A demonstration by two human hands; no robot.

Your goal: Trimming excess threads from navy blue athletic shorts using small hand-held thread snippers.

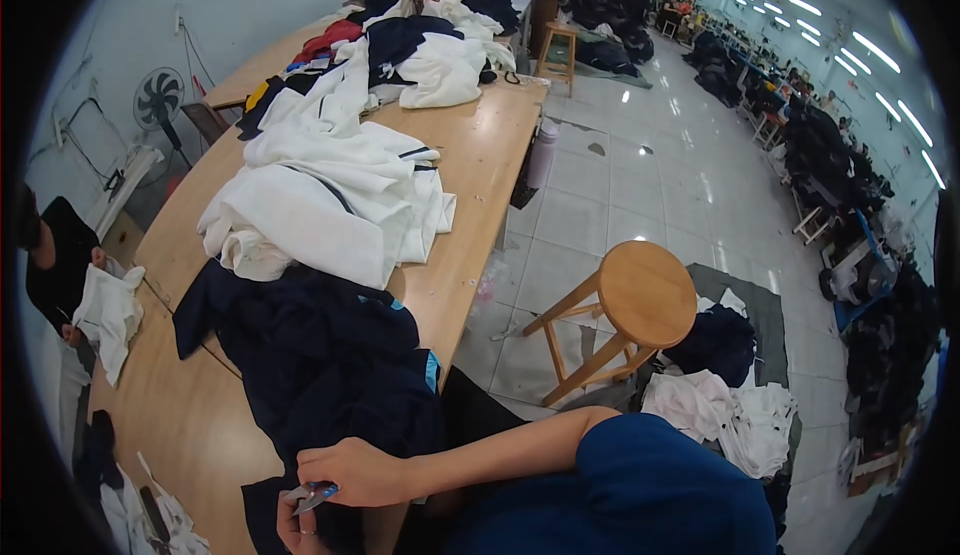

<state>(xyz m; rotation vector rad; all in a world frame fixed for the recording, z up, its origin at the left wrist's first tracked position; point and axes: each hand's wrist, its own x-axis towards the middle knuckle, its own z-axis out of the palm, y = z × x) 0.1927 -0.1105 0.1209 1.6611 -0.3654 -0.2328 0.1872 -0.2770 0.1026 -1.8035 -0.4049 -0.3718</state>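
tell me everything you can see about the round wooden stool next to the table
The stool looks like light, pale wood, with a round flat seat on slanted legs joined by a crossbar. It stands upright on the tiled floor, just right of the long wooden table, with nothing on its seat. Dark and white garments are heaped on the floor behind its legs; whether they touch is unclear.

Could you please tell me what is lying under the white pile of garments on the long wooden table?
The white garment pile rests on the wooden table, and its near edge overlaps the dark navy garments. Whatever else lies beneath is covered by the cloth.
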